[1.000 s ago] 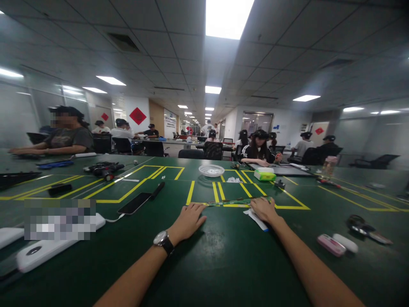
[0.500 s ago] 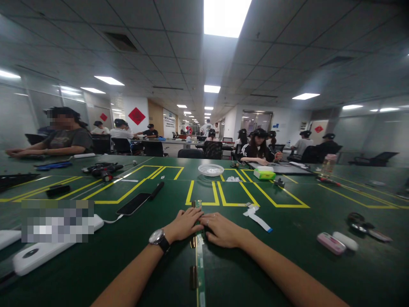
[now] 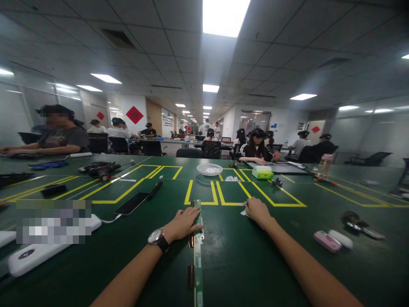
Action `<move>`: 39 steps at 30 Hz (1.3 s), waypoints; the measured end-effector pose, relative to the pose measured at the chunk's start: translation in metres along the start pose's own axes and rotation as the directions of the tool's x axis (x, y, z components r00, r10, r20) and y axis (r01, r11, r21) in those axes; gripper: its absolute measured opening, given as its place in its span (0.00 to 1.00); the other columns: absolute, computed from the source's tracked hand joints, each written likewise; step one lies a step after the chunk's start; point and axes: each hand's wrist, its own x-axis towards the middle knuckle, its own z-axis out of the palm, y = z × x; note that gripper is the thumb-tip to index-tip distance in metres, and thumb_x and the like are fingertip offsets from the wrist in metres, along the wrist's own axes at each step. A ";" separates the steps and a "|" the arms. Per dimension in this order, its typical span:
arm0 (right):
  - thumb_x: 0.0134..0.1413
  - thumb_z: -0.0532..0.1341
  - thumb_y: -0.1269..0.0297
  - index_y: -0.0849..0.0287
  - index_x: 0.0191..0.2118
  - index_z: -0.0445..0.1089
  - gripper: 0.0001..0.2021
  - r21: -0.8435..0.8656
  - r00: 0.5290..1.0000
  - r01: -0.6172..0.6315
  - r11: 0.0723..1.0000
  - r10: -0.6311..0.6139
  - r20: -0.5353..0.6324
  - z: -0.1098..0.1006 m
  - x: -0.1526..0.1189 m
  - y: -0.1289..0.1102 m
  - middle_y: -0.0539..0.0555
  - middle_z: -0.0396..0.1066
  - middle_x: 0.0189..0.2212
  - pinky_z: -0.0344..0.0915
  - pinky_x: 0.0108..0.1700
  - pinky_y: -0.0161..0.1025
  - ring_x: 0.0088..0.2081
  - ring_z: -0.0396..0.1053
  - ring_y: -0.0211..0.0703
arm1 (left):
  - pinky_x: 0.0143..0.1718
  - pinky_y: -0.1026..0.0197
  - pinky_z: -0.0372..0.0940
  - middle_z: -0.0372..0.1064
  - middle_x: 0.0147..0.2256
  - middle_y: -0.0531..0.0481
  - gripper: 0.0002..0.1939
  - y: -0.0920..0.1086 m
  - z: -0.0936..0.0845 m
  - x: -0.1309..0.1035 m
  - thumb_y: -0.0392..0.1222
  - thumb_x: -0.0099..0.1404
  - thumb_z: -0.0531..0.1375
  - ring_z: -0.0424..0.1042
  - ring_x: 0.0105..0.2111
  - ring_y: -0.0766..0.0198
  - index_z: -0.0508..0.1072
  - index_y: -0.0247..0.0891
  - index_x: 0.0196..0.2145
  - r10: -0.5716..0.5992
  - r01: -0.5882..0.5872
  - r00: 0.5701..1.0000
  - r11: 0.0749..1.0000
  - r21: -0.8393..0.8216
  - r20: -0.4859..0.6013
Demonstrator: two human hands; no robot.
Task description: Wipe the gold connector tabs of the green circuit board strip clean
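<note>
Lays the left hand across the far end of a long green circuit board on a dark green tabletop, with fingers outstretched over the upper face and thumb reaching toward the right edge. Shows the left grip as open, resting on the board from above rather than wrapped around it. Wears a round-faced watch on the left wrist, just left of the board. Displays the board lying flat and running lengthwise away from the wearer, with brown tabs along its left side and its near end cut off by the frame.

Reaches the right hand down to the tabletop right of the board's far end, with bent fingers at a small white strip, mostly hidden. Cannot tell the right grip as closed or open.

Includes yellow tape just beyond the board's far end and, farther beyond, a round white basket. Takes in a dark-screened phone left of the board and, well right of it, a pink case just beside a white case. Frames, beyond the board and to its right, a green-and-white pack near a seated co-worker in a dark top.
</note>
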 end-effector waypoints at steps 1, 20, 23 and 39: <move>0.61 0.51 0.63 0.62 0.39 0.73 0.15 0.010 0.999 0.033 0.999 -0.033 -0.004 0.002 -0.001 -0.004 0.61 0.70 0.37 0.61 0.43 0.41 0.41 0.68 0.48 | 0.56 0.44 0.49 0.46 0.64 0.42 0.32 0.000 0.000 0.000 0.58 0.68 0.49 0.47 0.62 0.51 0.51 0.42 0.64 0.001 -0.001 1.000 1.000 0.001 0.001; 0.59 0.56 0.65 0.56 0.44 0.73 0.11 0.308 0.753 0.656 0.689 -0.621 -0.217 0.019 -0.038 -0.096 0.55 0.69 0.40 0.58 0.46 0.38 0.43 0.65 0.42 | 0.57 0.39 0.43 0.38 0.66 0.41 0.38 0.001 0.001 0.000 0.63 0.66 0.49 0.39 0.64 0.47 0.43 0.44 0.66 0.012 -0.010 0.996 1.000 -0.023 0.083; 0.60 0.56 0.65 0.56 0.44 0.72 0.11 0.265 0.760 0.649 0.713 -0.618 -0.201 0.015 -0.040 -0.096 0.55 0.69 0.40 0.57 0.44 0.38 0.42 0.64 0.43 | 0.57 0.39 0.44 0.39 0.66 0.41 0.37 0.002 0.000 0.000 0.62 0.67 0.49 0.39 0.64 0.47 0.43 0.44 0.66 0.006 -0.005 0.997 1.000 -0.017 0.081; 0.60 0.54 0.68 0.54 0.49 0.71 0.14 0.215 0.691 0.722 0.658 -0.700 -0.179 0.009 -0.042 -0.091 0.56 0.66 0.41 0.57 0.45 0.39 0.42 0.62 0.43 | 0.57 0.38 0.43 0.38 0.66 0.42 0.37 0.002 0.001 0.000 0.63 0.67 0.49 0.39 0.64 0.46 0.43 0.44 0.66 0.018 -0.015 0.996 0.999 -0.039 0.083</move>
